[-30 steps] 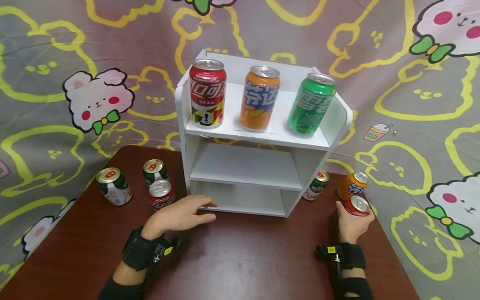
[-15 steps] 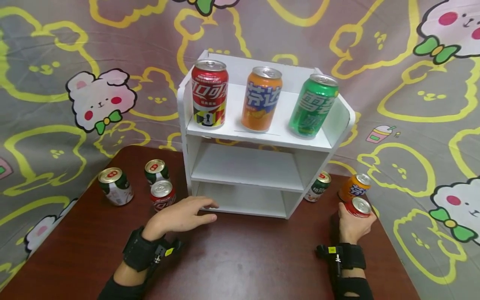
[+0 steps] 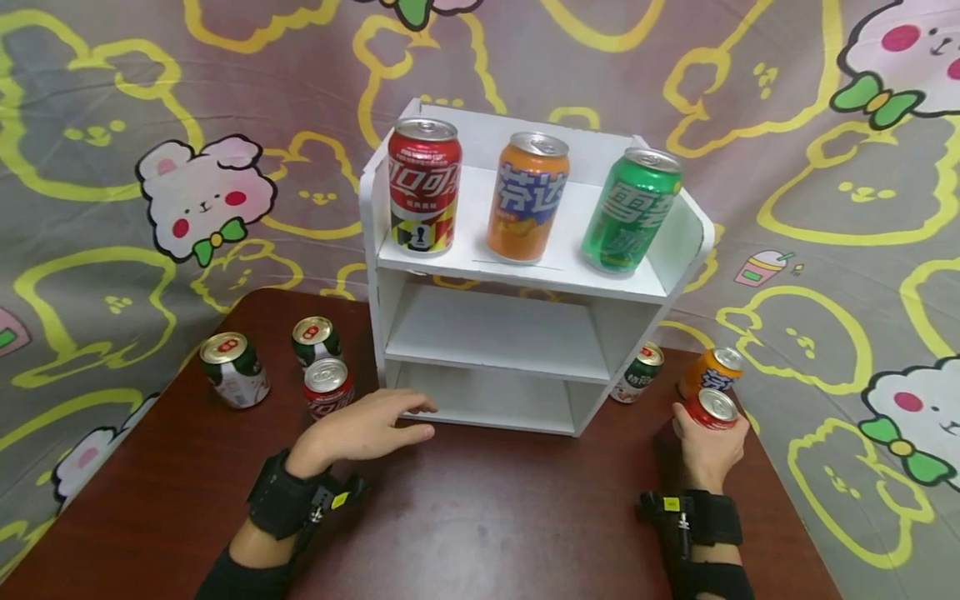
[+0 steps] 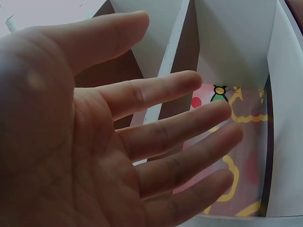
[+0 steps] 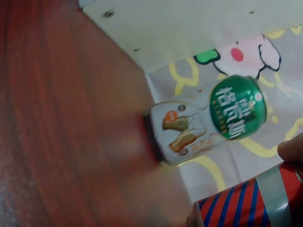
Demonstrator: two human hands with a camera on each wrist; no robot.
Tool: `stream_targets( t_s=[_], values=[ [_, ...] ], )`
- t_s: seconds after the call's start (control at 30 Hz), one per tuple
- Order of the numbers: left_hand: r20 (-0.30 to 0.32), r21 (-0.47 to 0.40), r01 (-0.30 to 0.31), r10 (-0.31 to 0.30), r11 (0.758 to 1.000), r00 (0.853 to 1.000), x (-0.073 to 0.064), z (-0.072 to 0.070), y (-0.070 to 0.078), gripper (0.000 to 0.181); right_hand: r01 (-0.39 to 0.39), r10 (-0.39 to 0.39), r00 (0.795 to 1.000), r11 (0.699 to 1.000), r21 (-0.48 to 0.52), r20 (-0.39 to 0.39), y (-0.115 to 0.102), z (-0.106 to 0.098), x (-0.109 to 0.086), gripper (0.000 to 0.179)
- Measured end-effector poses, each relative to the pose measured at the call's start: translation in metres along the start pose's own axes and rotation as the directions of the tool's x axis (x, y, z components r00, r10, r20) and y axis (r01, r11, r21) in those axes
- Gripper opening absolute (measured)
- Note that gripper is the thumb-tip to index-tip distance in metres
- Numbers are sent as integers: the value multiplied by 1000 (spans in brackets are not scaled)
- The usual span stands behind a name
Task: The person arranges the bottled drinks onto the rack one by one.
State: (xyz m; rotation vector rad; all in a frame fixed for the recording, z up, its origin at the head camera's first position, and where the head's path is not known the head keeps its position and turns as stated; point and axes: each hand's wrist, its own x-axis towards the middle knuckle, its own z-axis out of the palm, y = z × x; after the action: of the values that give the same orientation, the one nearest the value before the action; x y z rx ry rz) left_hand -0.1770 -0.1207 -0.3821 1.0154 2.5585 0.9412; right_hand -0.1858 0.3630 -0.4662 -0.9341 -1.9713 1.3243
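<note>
Your right hand (image 3: 708, 457) grips a red can (image 3: 712, 408) at the right of the tabletop (image 3: 480, 517), fingers curled round it, just in front of an orange can (image 3: 708, 375). Your left hand (image 3: 363, 429), fingers (image 4: 177, 128) extended, is near the white shelf (image 3: 495, 329).

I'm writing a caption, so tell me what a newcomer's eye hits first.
Probably the red-and-yellow can, orange can and green can standing in a row on the top tier of the white shelf. Then the right hand gripping a red can at the right of the table, and the cartoon backdrop behind.
</note>
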Motion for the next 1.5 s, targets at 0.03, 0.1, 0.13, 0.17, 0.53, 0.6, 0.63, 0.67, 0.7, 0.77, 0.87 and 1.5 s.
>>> stream_targets(
  t_s=[0.03,0.1,0.13,0.17,0.53,0.6,0.63,0.67,0.7,0.77,0.87,1.5],
  values=[
    [-5,5,3,-3,1000,1000,0,0,0,38,4,-4,1000,1000,-7,8,-2,-2,-1,92],
    [-14,11,10,-10,1000,1000,0,1,0,37,18,-18,999,1000,-23,30,-6,-5,-4,92],
    [-19,17,14,-14,1000,1000,0,2,0,36,30,-28,999,999,-32,40,-8,-7,-6,92],
    [-24,26,19,-18,999,1000,0,2,0,36,40,-38,998,998,-40,52,-10,-10,-7,92],
    [-80,117,115,-106,986,991,2,3,-2,32,159,-129,959,982,-102,251,-37,-37,-29,88],
    [-84,122,120,-111,985,990,2,3,-2,32,201,-159,938,973,-111,307,-43,-42,-34,87],
    [-86,122,123,-113,985,990,2,3,-2,32,229,-177,924,966,-120,339,-46,-45,-36,86],
    [-87,123,124,-114,985,990,2,4,-2,32,257,-196,906,959,-120,374,-49,-47,-38,85],
    [-88,120,126,-115,985,989,1,4,-2,32,288,-218,887,950,-120,406,-52,-50,-41,84],
    [-85,123,129,-119,984,989,1,5,-3,33,351,-261,842,930,-113,472,-59,-53,-46,82],
    [-79,130,136,-126,982,989,2,6,-4,33,410,-312,773,910,-60,553,-68,-58,-55,79],
    [-73,153,175,-165,973,983,7,10,-9,36,415,-508,575,857,306,641,-116,-34,-98,66]
  ],
)
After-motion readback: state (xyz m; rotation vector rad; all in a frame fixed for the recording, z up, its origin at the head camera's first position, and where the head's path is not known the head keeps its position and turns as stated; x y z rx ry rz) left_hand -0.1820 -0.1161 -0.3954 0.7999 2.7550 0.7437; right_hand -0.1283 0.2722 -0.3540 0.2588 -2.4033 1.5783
